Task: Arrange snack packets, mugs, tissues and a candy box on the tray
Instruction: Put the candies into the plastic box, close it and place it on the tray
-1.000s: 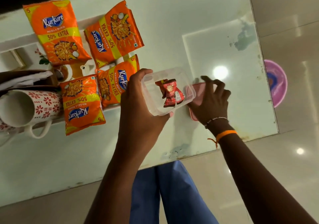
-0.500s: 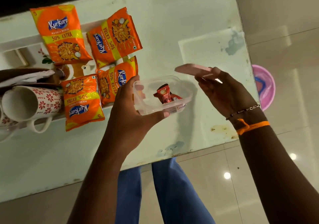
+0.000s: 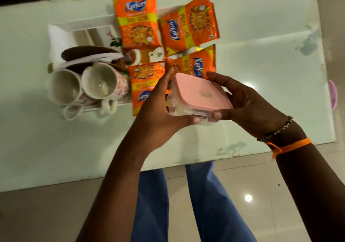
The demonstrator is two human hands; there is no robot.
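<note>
You have four orange snack packets on the far side, two mugs at left on one white tray, and one pink-lidded candy box near you.

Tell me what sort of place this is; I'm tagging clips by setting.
Probably a home room. A glass-topped table stands on a glossy tiled floor, and a serving tray holds floral mugs and snack packets.
</note>
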